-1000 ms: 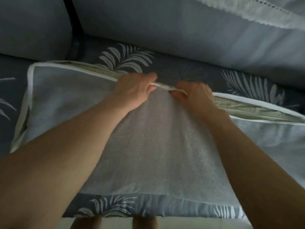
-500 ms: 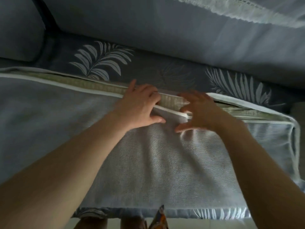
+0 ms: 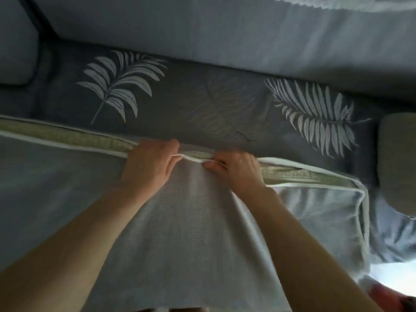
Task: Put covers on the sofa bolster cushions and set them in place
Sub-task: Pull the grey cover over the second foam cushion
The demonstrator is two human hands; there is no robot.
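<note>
Cushion [image 3: 292, 175] lies flat and long across the sofa seat [image 3: 191, 109] in front of me, its pale greenish, finely woven side showing along the far edge where the cover [image 3: 191, 233] gapes; the cover is a light grey-blue fabric with a fine ribbed weave, trimmed with white piping [image 3: 67, 146] that runs along the opening and rounds the right-hand corner; my left hand [image 3: 149, 168] has its fingers curled over the far edge of the cover, pinching the piped hem; my right hand [image 3: 236, 170] sits just beside it, fingers bent down and gripping the same hem, with a short stretch of piping pulled taut between the two; the cloth fans toward me from that point in soft straight folds, so both hands are clamped on the cover, not on the cushion itself; the seat beyond is dark grey with printed white fern leaves, smooth and flat; behind it I see the plain grey backrest [image 3: 225, 30], plump and rounded at its lower edge, with a scalloped white lace throw [image 3: 337, 3] at the top right, though blurred; a rounded grey-green pad [image 3: 398, 165] stands at the right end, near the cushion's corner.
</note>
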